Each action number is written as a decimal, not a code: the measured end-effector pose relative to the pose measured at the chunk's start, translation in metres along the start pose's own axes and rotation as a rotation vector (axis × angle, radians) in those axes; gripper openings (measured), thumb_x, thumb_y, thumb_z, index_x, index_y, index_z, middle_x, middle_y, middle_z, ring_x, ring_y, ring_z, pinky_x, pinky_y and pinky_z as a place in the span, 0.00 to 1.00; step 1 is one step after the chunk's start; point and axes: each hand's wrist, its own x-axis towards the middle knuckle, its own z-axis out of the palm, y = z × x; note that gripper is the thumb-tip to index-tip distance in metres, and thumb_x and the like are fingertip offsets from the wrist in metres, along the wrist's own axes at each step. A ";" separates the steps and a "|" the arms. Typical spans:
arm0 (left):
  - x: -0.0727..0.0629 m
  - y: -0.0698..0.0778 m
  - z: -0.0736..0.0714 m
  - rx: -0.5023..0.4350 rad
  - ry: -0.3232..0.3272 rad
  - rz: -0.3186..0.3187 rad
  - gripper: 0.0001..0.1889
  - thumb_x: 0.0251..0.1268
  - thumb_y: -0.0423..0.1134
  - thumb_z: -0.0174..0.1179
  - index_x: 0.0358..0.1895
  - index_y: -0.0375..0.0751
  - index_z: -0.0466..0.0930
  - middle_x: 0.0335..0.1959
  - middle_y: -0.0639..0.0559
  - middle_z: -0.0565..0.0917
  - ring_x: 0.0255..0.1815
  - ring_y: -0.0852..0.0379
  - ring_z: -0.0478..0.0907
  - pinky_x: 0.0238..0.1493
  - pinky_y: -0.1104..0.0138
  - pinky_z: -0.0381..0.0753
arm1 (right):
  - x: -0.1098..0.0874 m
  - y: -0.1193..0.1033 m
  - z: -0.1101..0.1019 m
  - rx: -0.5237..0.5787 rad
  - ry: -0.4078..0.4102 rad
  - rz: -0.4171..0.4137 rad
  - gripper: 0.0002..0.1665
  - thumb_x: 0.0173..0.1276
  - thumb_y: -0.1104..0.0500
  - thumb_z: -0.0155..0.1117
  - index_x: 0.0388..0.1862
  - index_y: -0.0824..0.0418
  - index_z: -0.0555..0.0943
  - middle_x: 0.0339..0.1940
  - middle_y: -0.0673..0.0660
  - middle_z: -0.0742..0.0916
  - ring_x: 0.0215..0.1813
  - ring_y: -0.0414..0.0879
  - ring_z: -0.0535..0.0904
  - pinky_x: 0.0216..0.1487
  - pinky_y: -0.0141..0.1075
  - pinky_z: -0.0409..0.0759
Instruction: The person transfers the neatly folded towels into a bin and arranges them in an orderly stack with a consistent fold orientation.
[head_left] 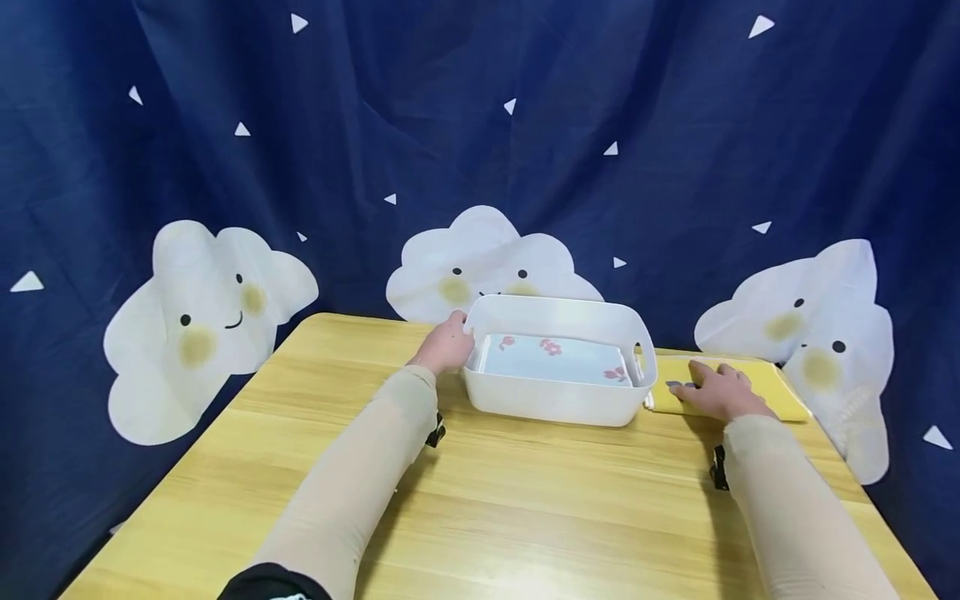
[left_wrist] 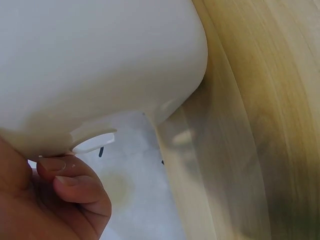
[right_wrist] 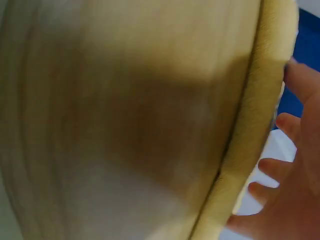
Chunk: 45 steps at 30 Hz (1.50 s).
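A white plastic basket (head_left: 551, 404) stands near the far edge of the table. My left hand (head_left: 444, 343) grips its left end, and in the left wrist view the curled fingers (left_wrist: 82, 190) are at the rim by the handle slot. Inside the basket lies a flat light-blue piece (head_left: 517, 360) with pink flowers; its kind is unclear. To the right, a yellow folded cloth (head_left: 772, 387) lies flat, a grey patch on it partly hidden. My right hand (head_left: 723, 392) rests on top of this cloth with fingers spread. The right wrist view shows the cloth's soft, thick edge (right_wrist: 250, 105).
The wooden table (head_left: 525, 508) stretches toward me in front of the basket. A dark blue curtain (head_left: 450, 100) with white clouds and triangles hangs right behind the table's far edge.
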 end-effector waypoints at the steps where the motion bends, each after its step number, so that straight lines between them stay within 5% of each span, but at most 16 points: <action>1: 0.000 0.001 0.000 0.001 -0.001 0.002 0.25 0.77 0.40 0.45 0.74 0.41 0.59 0.65 0.40 0.76 0.62 0.44 0.74 0.65 0.49 0.71 | -0.001 0.002 0.000 0.006 -0.025 0.014 0.60 0.68 0.21 0.47 0.82 0.61 0.50 0.74 0.84 0.47 0.70 0.85 0.41 0.58 0.81 0.50; 6: -0.002 0.001 0.003 -0.012 -0.007 0.006 0.25 0.77 0.40 0.44 0.74 0.41 0.59 0.64 0.41 0.76 0.59 0.46 0.75 0.63 0.50 0.73 | -0.008 0.006 -0.004 0.006 -0.095 0.027 0.61 0.69 0.21 0.45 0.83 0.61 0.46 0.73 0.86 0.43 0.70 0.87 0.37 0.59 0.81 0.48; 18: -0.006 0.001 -0.002 0.016 0.014 0.034 0.26 0.77 0.39 0.43 0.75 0.39 0.58 0.66 0.39 0.75 0.59 0.45 0.75 0.61 0.51 0.74 | -0.012 0.002 -0.001 0.021 -0.074 0.030 0.59 0.70 0.22 0.44 0.83 0.60 0.46 0.74 0.85 0.43 0.71 0.85 0.36 0.57 0.82 0.43; 32: 0.000 -0.002 0.003 -0.016 -0.002 -0.005 0.27 0.77 0.39 0.43 0.76 0.41 0.56 0.66 0.41 0.75 0.57 0.46 0.75 0.57 0.53 0.76 | -0.032 -0.005 0.008 -0.136 -0.061 -0.023 0.60 0.70 0.22 0.44 0.79 0.68 0.55 0.67 0.91 0.57 0.63 0.91 0.55 0.55 0.76 0.63; 45: -0.001 -0.004 0.002 -0.022 -0.006 -0.010 0.27 0.78 0.40 0.42 0.77 0.41 0.55 0.66 0.41 0.75 0.55 0.47 0.76 0.51 0.55 0.78 | -0.070 -0.012 0.016 -0.192 -0.057 -0.071 0.57 0.71 0.25 0.49 0.77 0.69 0.61 0.62 0.93 0.61 0.55 0.93 0.60 0.50 0.74 0.67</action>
